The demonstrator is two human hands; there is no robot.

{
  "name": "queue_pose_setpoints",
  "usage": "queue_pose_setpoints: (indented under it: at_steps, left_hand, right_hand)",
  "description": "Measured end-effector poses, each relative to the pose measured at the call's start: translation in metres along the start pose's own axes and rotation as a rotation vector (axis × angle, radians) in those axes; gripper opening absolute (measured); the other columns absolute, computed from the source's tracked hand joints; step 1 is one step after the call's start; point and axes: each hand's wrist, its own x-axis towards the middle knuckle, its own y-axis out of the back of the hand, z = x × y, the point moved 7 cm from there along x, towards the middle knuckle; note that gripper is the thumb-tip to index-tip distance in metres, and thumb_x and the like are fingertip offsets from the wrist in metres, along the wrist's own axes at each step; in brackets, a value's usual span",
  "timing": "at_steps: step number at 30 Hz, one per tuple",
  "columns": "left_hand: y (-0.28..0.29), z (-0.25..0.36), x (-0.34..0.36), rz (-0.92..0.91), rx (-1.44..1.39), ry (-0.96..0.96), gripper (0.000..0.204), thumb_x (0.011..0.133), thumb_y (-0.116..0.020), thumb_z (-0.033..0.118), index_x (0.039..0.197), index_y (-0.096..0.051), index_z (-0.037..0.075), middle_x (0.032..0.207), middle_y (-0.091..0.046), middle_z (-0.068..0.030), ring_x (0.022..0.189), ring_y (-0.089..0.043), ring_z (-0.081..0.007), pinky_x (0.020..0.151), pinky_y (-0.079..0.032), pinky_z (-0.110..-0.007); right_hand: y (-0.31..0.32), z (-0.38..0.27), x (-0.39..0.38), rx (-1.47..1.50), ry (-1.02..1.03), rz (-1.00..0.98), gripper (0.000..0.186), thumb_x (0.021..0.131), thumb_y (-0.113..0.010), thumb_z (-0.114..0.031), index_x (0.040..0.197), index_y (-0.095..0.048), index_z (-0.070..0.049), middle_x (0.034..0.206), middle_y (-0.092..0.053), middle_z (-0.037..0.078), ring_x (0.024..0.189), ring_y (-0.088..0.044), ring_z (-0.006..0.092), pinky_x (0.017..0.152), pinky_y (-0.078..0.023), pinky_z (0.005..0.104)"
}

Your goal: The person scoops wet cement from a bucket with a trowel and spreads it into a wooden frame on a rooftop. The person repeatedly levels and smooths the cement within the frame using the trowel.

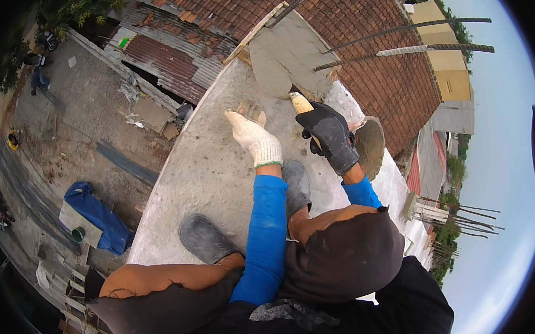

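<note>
My right hand [328,133], in a black glove, is closed around the pale yellow handle [301,103] of a trowel. Its flat grey blade [270,77] seems to lie against wet mortar [300,47] and blends with it. To the left, my left hand [252,131] wears a white knitted glove with greyish fingertips. Its index finger and thumb are apart, and it holds nothing visible just above the rough concrete ledge [177,172]. Beside my right wrist stands a round mortar-smeared bucket [372,146], partly hidden by the hand.
Rusty rebar rods [418,49] jut out at the upper right. A wooden form board [254,31] edges the mortar. My grey shoes [208,238] are on the ledge, which drops at its left to a yard with a blue tarp [104,218]. Tiled roofs [368,16] lie beyond.
</note>
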Motion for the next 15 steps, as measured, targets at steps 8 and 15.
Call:
queue_pose_setpoints:
  at_steps: [8,15]
  left_hand:
    - [-0.001,0.003,-0.005,-0.035,-0.015,-0.007,0.061,0.113,-0.038,0.055,0.153,-0.039,0.009,0.138,-0.062,-0.0138,0.127,-0.058,-0.0348,0.113,-0.043,-0.053]
    - [-0.001,0.004,-0.003,-0.019,-0.002,-0.009,0.060,0.113,-0.038,0.055,0.150,-0.043,0.008,0.137,-0.063,-0.0135,0.127,-0.059,-0.0343,0.113,-0.042,-0.053]
  right_hand:
    - [0.006,-0.003,0.035,0.072,0.185,-0.026,0.026,0.104,-0.068,-0.028,0.119,-0.070,-0.006,0.091,-0.071,0.003,0.063,-0.059,0.0101,0.052,-0.043,0.0257]
    - [0.023,0.015,0.039,0.082,0.160,-0.020,0.030,0.104,-0.068,-0.024,0.127,-0.067,-0.006,0.098,-0.072,0.003,0.067,-0.059,0.0091,0.056,-0.045,0.0253]
